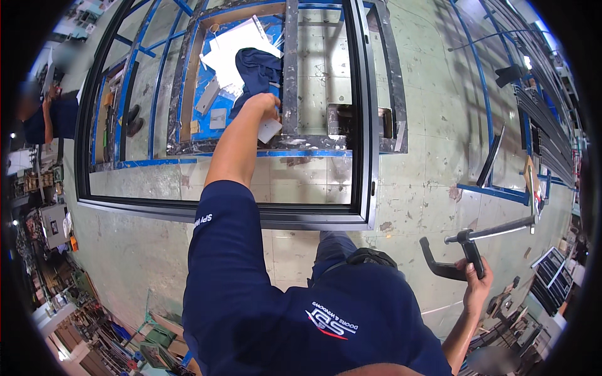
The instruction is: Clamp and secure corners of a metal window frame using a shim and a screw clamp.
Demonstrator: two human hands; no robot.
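Note:
My right hand [478, 280], at the lower right, grips a black C-clamp [448, 271] by its frame. Its long silvery screw [498, 230] points to the right. My left arm reaches over the near rail of a large dark metal window frame [288, 219]. Inside that frame's outline, my left hand [266, 105] is closed beside a crumpled dark blue cloth [256, 67]. A small pale plate [269, 130] shows just below its fingers. What the fingers hold, if anything, is hidden.
A paint-spattered work stand [290, 75] with blue bars lies beneath the frame. Its blue-lined tray holds white sheets [226, 50] and a grey plate [217, 118]. Long dark profiles [545, 125] fill a rack at right. Another person [53, 119] stands at far left.

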